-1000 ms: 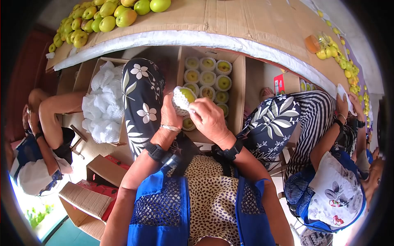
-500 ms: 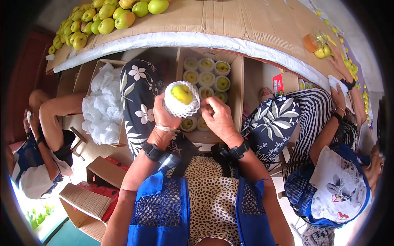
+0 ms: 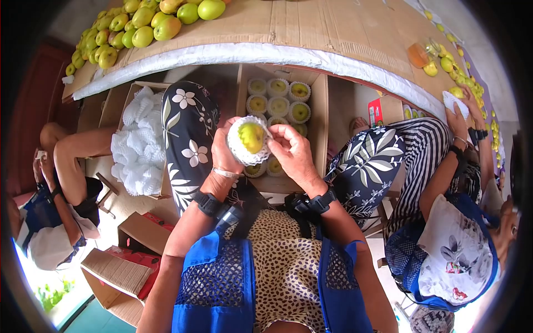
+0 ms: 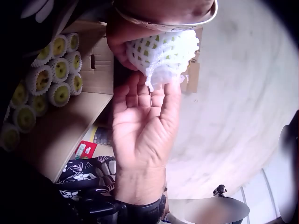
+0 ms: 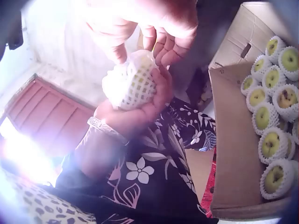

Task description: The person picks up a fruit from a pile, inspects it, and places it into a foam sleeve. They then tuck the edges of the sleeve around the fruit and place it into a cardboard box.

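A yellow-green apple [image 3: 251, 137] sits in a white foam net [image 3: 239, 149], its top bare in the head view. The left hand [image 3: 223, 150] grips the netted apple from the left and below. At the net's right edge, the right hand [image 3: 292, 155] pinches the foam between thumb and fingers. In the left wrist view the right hand [image 4: 147, 121] reaches the net's edge [image 4: 161, 74]. The right wrist view shows the left hand [image 5: 135, 114] curled under the net [image 5: 140, 88]. Beyond the hands stands a carton [image 3: 316, 122] with rows of netted apples [image 3: 278, 106].
White foam nets [image 3: 141, 144] fill a box at the left. Loose apples [image 3: 142, 36] lie on the cardboard-covered table [image 3: 311, 28]. Empty cartons [image 3: 119, 272] stand at the lower left. Other people sit at the left [image 3: 55, 222] and right [image 3: 455, 250].
The netted apple first turned its bare top up toward the head camera, then moved slightly right and down. The right hand drew off the net and has come back to its edge.
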The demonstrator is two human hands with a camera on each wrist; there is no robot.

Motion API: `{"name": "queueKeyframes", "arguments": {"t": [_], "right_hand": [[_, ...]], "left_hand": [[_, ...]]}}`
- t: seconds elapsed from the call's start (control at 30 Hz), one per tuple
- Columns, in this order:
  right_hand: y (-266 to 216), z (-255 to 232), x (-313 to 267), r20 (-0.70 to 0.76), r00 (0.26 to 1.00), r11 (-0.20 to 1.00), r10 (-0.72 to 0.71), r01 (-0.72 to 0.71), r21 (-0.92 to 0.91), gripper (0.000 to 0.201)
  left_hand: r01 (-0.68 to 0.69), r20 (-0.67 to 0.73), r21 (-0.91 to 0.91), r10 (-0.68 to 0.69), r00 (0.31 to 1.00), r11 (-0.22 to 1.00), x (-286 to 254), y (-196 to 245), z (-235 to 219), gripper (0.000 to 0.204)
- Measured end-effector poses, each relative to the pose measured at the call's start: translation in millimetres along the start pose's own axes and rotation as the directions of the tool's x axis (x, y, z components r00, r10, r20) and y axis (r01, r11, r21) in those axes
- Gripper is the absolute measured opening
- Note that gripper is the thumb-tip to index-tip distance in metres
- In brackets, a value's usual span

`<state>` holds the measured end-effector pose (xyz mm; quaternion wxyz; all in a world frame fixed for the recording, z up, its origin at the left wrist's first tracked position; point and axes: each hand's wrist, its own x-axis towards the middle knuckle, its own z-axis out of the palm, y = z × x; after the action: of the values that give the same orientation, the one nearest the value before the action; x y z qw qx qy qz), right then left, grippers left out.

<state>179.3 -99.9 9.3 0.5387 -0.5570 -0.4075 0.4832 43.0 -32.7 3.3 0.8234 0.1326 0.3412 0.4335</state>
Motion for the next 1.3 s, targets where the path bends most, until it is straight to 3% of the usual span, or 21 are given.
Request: {"name": "queueKeyframes", "arguments": {"t": [0.07,0.17,0.27,0.37,0.5,0.6,0.7,0.8,0.9,0.97,1.0,1.03,1.07,1.1,1.13,1.23,1.3], "right_hand": [[2,-2,0,-0.032,0.999,0.996,0.022,-0.019,0.084,0.029],[-1,-5,2,-0.060,0.994,0.995,0.087,-0.083,0.063,0.026],[9,-6,3,-0.004,0.983,0.926,0.185,-0.173,0.335,0.029],[5,-9,4,0.116,0.937,0.575,0.329,-0.297,0.762,0.031],[8,-10,5,0.206,0.945,0.443,0.253,-0.303,0.844,0.029],[13,-10,6,0.229,0.915,0.586,0.333,-0.391,0.710,0.032],[9,-3,2,0.124,0.939,0.748,0.322,-0.332,0.574,0.034],[7,-8,3,-0.031,0.974,0.854,0.225,-0.182,0.488,0.048],[-2,-5,3,-0.019,0.999,0.977,-0.046,0.049,0.205,0.071],[-11,1,0,0.082,0.978,0.973,-0.193,0.201,-0.110,0.102],[-8,9,-1,0.084,0.978,0.975,-0.191,0.199,-0.096,0.104],[-7,16,-2,0.086,0.978,0.977,-0.192,0.198,-0.080,0.105],[-10,18,-3,0.063,0.988,0.947,-0.144,0.156,-0.281,0.102],[-8,19,-3,0.060,0.986,0.936,-0.154,0.165,-0.311,0.099],[-5,20,-4,0.057,0.985,0.923,-0.162,0.172,-0.344,0.097],[3,16,-5,0.020,0.976,0.901,-0.217,0.208,-0.381,0.090],[2,14,-4,-0.013,0.976,0.911,-0.219,0.199,-0.360,0.087]], "left_hand": [[-0.002,0.065,0.007,0.002,0.998,1.000,2,0,-4,0.029],[0.028,0.161,-0.013,-0.025,0.987,1.000,5,-3,-8,0.028],[0.026,0.266,-0.051,-0.012,0.964,0.998,10,-7,-17,0.032],[0.093,0.231,-0.099,-0.068,0.971,0.991,7,-5,-16,0.035],[0.168,0.314,-0.185,-0.104,0.944,0.968,6,-7,-18,0.040],[0.167,0.316,-0.155,-0.111,0.942,0.974,0,-3,-8,0.045],[0.154,0.276,-0.148,-0.109,0.955,0.977,2,0,-12,0.047],[0.145,0.163,-0.199,-0.113,0.980,0.969,8,-5,-30,0.049],[0.111,0.083,-0.132,-0.100,0.991,0.985,9,-6,-28,0.049],[0.146,0.087,-0.102,-0.137,0.987,0.984,7,-6,-24,0.049],[0.160,0.088,-0.085,-0.152,0.984,0.984,7,-4,-22,0.049],[0.112,0.213,-0.102,-0.088,0.973,0.988,9,-10,-25,0.045],[0.116,0.193,-0.053,-0.104,0.976,0.992,7,-12,-24,0.039],[0.122,0.173,-0.004,-0.119,0.978,0.993,3,-12,-22,0.034],[-0.076,0.246,0.373,-0.020,0.969,0.925,2,-12,-23,0.030],[0.090,0.156,0.034,-0.094,0.983,0.995,1,-11,-9,0.029],[0.082,0.027,0.132,-0.086,0.996,0.988,4,-15,-5,0.031]]}}
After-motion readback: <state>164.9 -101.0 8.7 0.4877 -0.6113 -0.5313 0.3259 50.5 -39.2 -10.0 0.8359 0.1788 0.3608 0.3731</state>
